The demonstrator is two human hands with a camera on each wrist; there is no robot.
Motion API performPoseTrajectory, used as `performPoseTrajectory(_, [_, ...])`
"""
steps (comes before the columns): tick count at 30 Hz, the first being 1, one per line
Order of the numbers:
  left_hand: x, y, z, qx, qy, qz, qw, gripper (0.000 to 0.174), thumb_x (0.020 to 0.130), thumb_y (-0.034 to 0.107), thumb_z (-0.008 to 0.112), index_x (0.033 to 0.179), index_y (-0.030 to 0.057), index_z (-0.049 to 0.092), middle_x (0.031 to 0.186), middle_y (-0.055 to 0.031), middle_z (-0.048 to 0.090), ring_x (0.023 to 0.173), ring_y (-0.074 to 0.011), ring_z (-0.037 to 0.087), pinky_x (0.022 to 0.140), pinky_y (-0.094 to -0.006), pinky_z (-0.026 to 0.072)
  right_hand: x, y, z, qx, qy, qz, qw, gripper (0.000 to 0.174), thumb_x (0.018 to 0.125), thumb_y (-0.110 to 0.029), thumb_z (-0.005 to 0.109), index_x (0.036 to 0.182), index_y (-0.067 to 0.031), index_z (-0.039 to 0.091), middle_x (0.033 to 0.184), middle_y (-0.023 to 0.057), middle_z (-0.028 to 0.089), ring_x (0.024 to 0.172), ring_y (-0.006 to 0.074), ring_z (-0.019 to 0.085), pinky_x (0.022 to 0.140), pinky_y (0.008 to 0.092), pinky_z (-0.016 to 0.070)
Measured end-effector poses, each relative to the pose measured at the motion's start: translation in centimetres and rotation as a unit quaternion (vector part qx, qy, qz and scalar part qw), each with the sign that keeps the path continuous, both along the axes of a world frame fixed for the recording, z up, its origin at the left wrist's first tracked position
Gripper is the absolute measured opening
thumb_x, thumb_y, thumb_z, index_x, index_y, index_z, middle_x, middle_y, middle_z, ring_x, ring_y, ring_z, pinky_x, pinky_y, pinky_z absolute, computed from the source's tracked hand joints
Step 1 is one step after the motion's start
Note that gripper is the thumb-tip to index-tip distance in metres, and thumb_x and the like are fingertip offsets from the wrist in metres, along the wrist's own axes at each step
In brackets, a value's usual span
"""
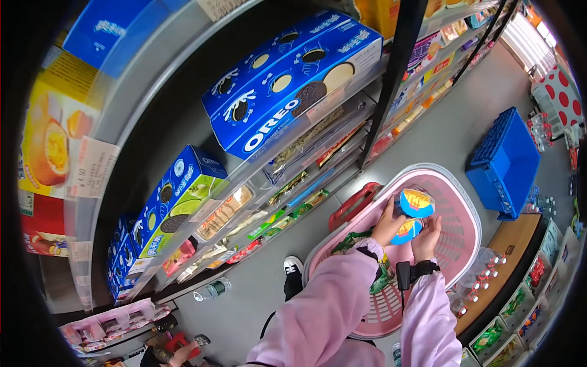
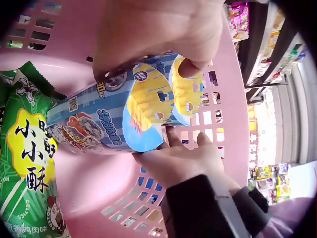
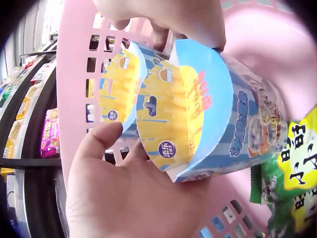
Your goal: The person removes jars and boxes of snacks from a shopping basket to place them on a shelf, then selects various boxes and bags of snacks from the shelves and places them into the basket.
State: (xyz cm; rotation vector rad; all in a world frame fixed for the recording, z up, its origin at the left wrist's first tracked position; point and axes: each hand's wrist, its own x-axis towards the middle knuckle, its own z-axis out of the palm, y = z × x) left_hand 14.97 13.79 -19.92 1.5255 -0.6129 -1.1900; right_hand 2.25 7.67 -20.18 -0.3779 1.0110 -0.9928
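Observation:
Two blue-and-yellow snack packs (image 1: 417, 203) with fan-shaped tops are held one behind the other above the pink basket (image 1: 460, 202). My left hand (image 1: 386, 227) grips them from the left, its thumb across the tops. From the other side my right hand (image 1: 426, 238) holds the packs with curved fingers. In the right wrist view the nearer pack (image 3: 252, 116) shows its striped blue side and widens to a yellow top. Green snack bags (image 2: 28, 148) with yellow labels lie inside the basket, beside the narrow end of the packs.
Shelves with blue Oreo boxes (image 1: 287, 98) rise on the left. A red handle (image 1: 351, 208) sits at the basket's shelf side. Beyond stands a blue crate (image 1: 504, 165); bottled water (image 1: 483, 272) is to the right. A loose bottle (image 1: 212, 289) lies on the floor near my shoe (image 1: 293, 266).

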Motion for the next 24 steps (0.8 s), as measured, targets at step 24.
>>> performPoseTrajectory(24, [-0.3, 3.2, 3.9, 0.089, 0.298, 0.13, 0.942, 0.083, 0.077, 0.025, 0.052, 0.136, -0.011, 0.005, 0.129, -0.0245, 0.037, 0.119, -0.0255, 0.041, 0.098, -0.0302, 0.0336, -0.9, 3.1, 0.8, 0.083, 0.125, 0.189, 0.97, 0.07, 0.08, -0.056, 0.052, 0.133, -0.0152, 0.032, 0.137, 0.0063, 0.028, 0.122, 0.0232, 0.029, 0.099, 0.0447, 0.0225])
